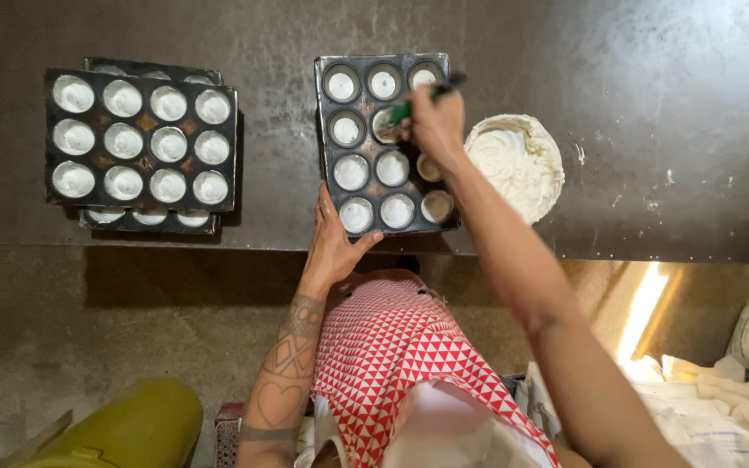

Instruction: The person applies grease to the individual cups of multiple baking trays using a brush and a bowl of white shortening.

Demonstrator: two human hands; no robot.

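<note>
A black muffin tray [322,139] with white-coated cups lies on the dark worktop. My right hand [435,126] is over its middle row, closed on a brush with a green handle [405,110] whose tip is in a cup. My left hand [333,238] rests flat on the tray's near left corner, fingers spread. A white bowl of pale grease [517,160] stands just right of the tray.
Two more black muffin trays [140,139], stacked, sit at the left of the worktop [652,104]. Below the counter edge are an olive-yellow cylinder [132,429], and white sacks [721,407] at the lower right. My red-and-white patterned apron [392,347] fills the lower middle.
</note>
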